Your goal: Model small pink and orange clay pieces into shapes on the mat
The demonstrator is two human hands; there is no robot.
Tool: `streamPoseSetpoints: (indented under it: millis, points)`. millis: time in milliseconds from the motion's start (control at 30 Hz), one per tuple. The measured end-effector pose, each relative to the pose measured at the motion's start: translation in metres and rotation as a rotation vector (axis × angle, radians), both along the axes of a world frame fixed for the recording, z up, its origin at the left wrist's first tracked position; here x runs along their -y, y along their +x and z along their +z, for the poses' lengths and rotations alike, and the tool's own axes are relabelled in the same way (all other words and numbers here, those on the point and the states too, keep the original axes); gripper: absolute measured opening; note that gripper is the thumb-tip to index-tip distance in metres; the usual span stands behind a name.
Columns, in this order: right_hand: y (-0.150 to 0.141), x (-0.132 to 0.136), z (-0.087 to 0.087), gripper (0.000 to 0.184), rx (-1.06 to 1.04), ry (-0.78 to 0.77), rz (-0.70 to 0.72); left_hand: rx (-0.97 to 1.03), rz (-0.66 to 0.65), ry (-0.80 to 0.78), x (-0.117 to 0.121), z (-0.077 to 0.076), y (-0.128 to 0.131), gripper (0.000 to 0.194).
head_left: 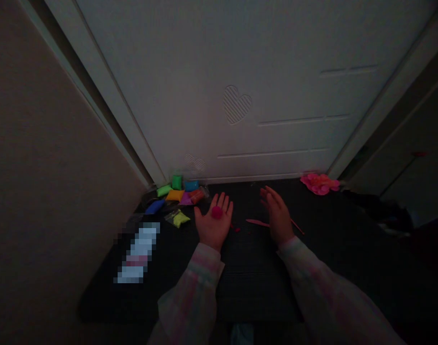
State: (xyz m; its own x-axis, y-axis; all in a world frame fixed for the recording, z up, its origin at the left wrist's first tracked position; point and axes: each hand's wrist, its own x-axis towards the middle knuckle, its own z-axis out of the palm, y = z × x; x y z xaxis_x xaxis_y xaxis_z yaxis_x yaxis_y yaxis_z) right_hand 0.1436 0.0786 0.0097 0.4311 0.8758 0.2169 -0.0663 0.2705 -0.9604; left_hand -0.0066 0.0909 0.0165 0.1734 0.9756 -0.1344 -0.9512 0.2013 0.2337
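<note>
On the upturned palm of my left hand [214,225] rests a small pink ball of modelling clay [216,212]; the fingers are stretched out and spread. My right hand [278,215] is raised over the dark table [247,287], palm turned inward, fingers extended, nothing seen in it. Beneath and beside it lie a pink modelling tool [257,223] and a thin reddish stick [298,227], each partly hidden by the hand. Between both hands sits a little red scrap [236,229].
Left of my left hand are several coloured clay packets [175,195], with a yellow-green packet [180,219] nearest. A blurred-out pale sheet [140,254] lies at the left edge. A pink petal-like piece [319,184] lies at the back right, against a white door [276,96].
</note>
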Motion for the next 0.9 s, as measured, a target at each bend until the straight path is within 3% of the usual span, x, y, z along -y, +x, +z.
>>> streamPoseSetpoints:
  millis: [133, 333, 433, 567, 633, 767, 900]
  points:
    - [-0.003, 0.004, 0.001, 0.035, 0.126, -0.030, 0.071, -0.017, -0.036, 0.004, 0.003, 0.002, 0.002, 0.062]
    - [-0.020, 0.019, 0.000, 0.034, 0.669, 0.154, 0.341, -0.061, -0.155, -0.050, 0.012, 0.003, 0.011, 0.057]
    - [-0.026, 0.022, -0.004, 0.031, 0.815, 0.210, 0.343, -0.137, -0.222, -0.068, 0.015, 0.003, 0.016, 0.057]
    - [-0.024, 0.019, -0.003, 0.026, 0.846, 0.160, 0.292, -0.249, -0.249, -0.016, 0.015, 0.001, 0.021, 0.047]
    - [-0.018, 0.015, -0.002, 0.026, 0.897, 0.113, 0.220, -0.328, -0.196, 0.034, 0.015, -0.002, 0.024, 0.038]
    - [-0.003, 0.004, -0.006, 0.031, 0.992, -0.004, 0.070, -0.535, 0.035, 0.182, 0.012, -0.012, 0.026, 0.028]
    - [0.005, -0.004, -0.015, 0.030, 1.033, -0.093, 0.075, -0.845, 0.199, 0.264, 0.010, -0.019, 0.023, 0.027]
